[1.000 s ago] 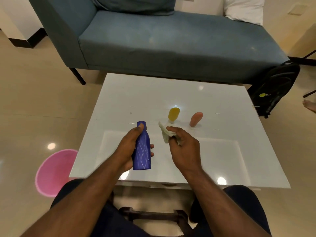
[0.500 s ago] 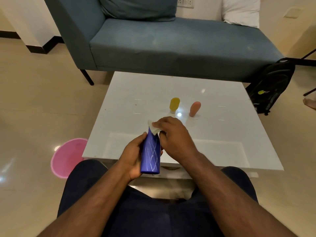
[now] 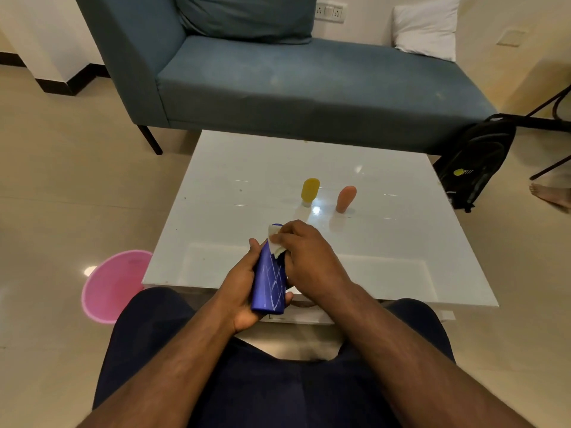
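Head view: in the left hand (image 3: pixel 239 293) a bottle (image 3: pixel 268 284) is gripped by its body above the table's (image 3: pixel 247 180) near edge, and against its top a cloth (image 3: pixel 273 242) is pinched by the right hand (image 3: pixel 309 257); the bottle's white markings cannot be read.

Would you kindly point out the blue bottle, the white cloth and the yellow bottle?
blue bottle (image 3: pixel 268 282): head view, on its patterned side.
white cloth (image 3: pixel 273 239): head view, on its upper fold.
yellow bottle (image 3: pixel 310 189): head view, on its body.
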Available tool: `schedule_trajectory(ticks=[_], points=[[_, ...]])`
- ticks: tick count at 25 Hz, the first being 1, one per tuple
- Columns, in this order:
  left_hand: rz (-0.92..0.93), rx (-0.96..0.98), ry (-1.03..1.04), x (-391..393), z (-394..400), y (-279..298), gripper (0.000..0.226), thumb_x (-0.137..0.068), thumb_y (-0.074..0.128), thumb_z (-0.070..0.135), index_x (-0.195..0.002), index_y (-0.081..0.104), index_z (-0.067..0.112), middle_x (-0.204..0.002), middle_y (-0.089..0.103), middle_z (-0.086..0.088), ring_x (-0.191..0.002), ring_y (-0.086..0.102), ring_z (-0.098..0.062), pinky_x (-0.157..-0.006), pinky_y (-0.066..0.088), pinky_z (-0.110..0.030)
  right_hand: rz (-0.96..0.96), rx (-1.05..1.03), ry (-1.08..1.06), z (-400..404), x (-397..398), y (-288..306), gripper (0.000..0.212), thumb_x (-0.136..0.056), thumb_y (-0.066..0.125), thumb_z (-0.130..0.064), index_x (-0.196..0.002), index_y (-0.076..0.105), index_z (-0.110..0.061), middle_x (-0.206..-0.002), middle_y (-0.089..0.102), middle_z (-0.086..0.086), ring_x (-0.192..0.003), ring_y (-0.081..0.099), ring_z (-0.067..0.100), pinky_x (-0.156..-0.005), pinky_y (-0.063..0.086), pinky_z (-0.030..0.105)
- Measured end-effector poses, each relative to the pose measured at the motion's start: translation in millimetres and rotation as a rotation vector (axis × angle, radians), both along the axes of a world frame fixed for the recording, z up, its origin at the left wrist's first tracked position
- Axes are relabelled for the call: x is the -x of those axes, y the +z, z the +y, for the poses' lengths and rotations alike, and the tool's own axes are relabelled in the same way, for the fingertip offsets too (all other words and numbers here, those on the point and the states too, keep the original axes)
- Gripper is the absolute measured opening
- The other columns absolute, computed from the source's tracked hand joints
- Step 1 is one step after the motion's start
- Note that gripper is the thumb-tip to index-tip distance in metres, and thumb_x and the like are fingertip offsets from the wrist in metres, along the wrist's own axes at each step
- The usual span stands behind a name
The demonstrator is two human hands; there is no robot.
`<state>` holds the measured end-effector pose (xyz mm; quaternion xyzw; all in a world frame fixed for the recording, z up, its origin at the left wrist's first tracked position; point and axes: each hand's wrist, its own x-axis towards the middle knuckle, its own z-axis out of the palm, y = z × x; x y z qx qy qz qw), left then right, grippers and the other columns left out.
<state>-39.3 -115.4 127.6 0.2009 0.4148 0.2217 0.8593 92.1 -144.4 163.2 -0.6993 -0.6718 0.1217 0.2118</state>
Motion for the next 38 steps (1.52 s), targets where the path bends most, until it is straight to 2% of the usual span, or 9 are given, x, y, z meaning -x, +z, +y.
schedule_trajectory(ticks=[5, 10, 15, 19, 24, 28, 32, 36, 38], points=[[-0.012, 0.028, 0.059, 1, 12, -6, 0.071, -0.092, 0.040, 0.071, -0.123, 0.066, 0.013, -0.094, 0.076, -0.015, -0.078, 0.074, -0.028, -0.071, 0.060, -0.041, -0.125, 0.022, 0.176, -20, 21, -8, 0.043, -0.083, 0.064, -0.009, -0.125, 0.058, -0.013, -0.123, 0.057, 0.004, -0.110, 0.047, 0.023, -0.093, 0.045, 0.034], [0.018, -0.005, 0.061, -5, 11, -7, 0.069, -0.093, 0.038, 0.071, -0.123, 0.066, 0.015, -0.092, 0.076, -0.012, -0.074, 0.074, -0.025, -0.064, 0.059, -0.038, -0.071, -0.008, -0.013, 9, 9, -12, 0.036, -0.083, 0.062, -0.007, -0.119, 0.063, -0.012, -0.119, 0.058, 0.004, -0.108, 0.050, 0.025, -0.093, 0.045, 0.034], [-0.039, 0.040, 0.059, -5, 13, -9, 0.077, -0.089, 0.038, 0.075, -0.127, 0.063, 0.012, -0.093, 0.073, -0.014, -0.080, 0.072, -0.026, -0.066, 0.062, -0.039, -0.134, 0.009, 0.173, -14, 18, -13, 0.042, -0.080, 0.068, -0.006, -0.121, 0.062, -0.011, -0.120, 0.061, 0.006, -0.109, 0.051, 0.025, -0.095, 0.045, 0.036], [0.041, -0.024, 0.048, -8, 11, -13, 0.073, -0.092, 0.035, 0.075, -0.125, 0.065, 0.016, -0.092, 0.076, -0.012, -0.074, 0.072, -0.025, -0.064, 0.058, -0.037, 0.003, -0.012, -0.044, 7, 3, -13, 0.037, -0.085, 0.060, -0.003, -0.121, 0.062, -0.009, -0.124, 0.058, 0.007, -0.114, 0.050, 0.026, -0.098, 0.044, 0.036], [-0.044, 0.052, 0.086, -4, 15, -14, 0.078, -0.089, 0.041, 0.075, -0.128, 0.063, 0.011, -0.093, 0.074, -0.014, -0.077, 0.073, -0.026, -0.062, 0.061, -0.038, -0.047, -0.002, 0.135, -17, 18, -9, 0.040, -0.081, 0.064, -0.002, -0.121, 0.063, -0.008, -0.121, 0.062, 0.009, -0.111, 0.052, 0.028, -0.096, 0.041, 0.033], [-0.011, -0.008, 0.097, -7, 15, -16, 0.068, -0.093, 0.037, 0.072, -0.115, 0.068, 0.017, -0.088, 0.075, -0.011, -0.073, 0.071, -0.024, -0.068, 0.056, -0.038, 0.080, -0.001, -0.090, -1, 1, -12, 0.041, -0.085, 0.056, 0.002, -0.124, 0.060, -0.010, -0.127, 0.056, 0.005, -0.117, 0.048, 0.020, -0.101, 0.044, 0.033], [-0.012, 0.028, 0.106, -3, 20, -17, 0.069, -0.090, 0.041, 0.074, -0.105, 0.069, 0.012, -0.079, 0.073, -0.012, -0.067, 0.071, -0.024, -0.061, 0.060, -0.035, 0.028, 0.003, 0.072, -29, 24, -12, 0.040, -0.081, 0.054, -0.005, -0.120, 0.063, -0.007, -0.122, 0.061, 0.009, -0.113, 0.052, 0.025, -0.098, 0.042, 0.032], [0.006, 0.004, 0.081, -7, 16, -19, 0.070, -0.092, 0.041, 0.073, -0.118, 0.067, 0.014, -0.086, 0.073, -0.012, -0.072, 0.069, -0.025, -0.068, 0.057, -0.037, 0.086, 0.016, -0.073, -14, 2, -14, 0.042, -0.082, 0.059, 0.001, -0.122, 0.062, -0.008, -0.126, 0.059, 0.007, -0.117, 0.049, 0.022, -0.103, 0.041, 0.034], [-0.005, 0.017, 0.097, -6, 18, -20, 0.069, -0.093, 0.040, 0.072, -0.116, 0.068, 0.013, -0.086, 0.073, -0.012, -0.073, 0.069, -0.025, -0.069, 0.056, -0.037, 0.092, 0.012, -0.099, -15, 8, -12, 0.042, -0.083, 0.057, 0.001, -0.124, 0.060, -0.009, -0.127, 0.058, 0.007, -0.118, 0.049, 0.021, -0.103, 0.041, 0.033]])
